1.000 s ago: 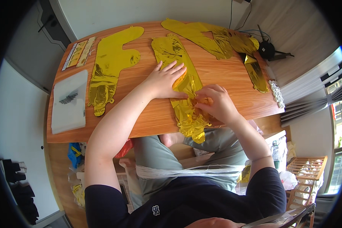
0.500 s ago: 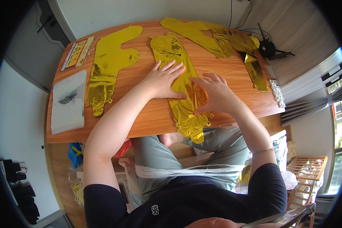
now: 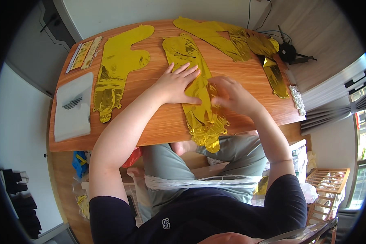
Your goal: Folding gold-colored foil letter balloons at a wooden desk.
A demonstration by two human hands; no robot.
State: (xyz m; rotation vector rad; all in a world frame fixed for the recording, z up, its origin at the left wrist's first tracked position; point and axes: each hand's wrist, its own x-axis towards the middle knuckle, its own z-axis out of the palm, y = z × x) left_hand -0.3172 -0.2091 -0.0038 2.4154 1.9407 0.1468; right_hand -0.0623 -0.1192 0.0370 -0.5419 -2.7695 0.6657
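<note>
A gold foil balloon (image 3: 177, 49), flat and uninflated, lies lengthwise on the wooden table. Its crumpled near end hangs past the front edge over my lap. My left hand (image 3: 178, 86) rests on the middle of the foil with fingers spread, pressing it flat. At the right edge of the same balloon is my right hand (image 3: 236, 96), slightly blurred, its thumb and fingers apart. Whether its fingertips touch the foil is hard to make out.
Flat gold balloons lie to the left (image 3: 112, 69) and far right (image 3: 215, 34). A stack of clear plastic bags (image 3: 73, 107) sits at the left edge beside printed packets (image 3: 83, 55). A black device with antennas (image 3: 287, 51) and a white coiled bundle (image 3: 297, 100) line the right edge.
My right hand has shifted slightly right, off the foil's middle toward its edge, with fingers more bent. The foil beneath has flattened somewhat. My left hand stays in place.
</note>
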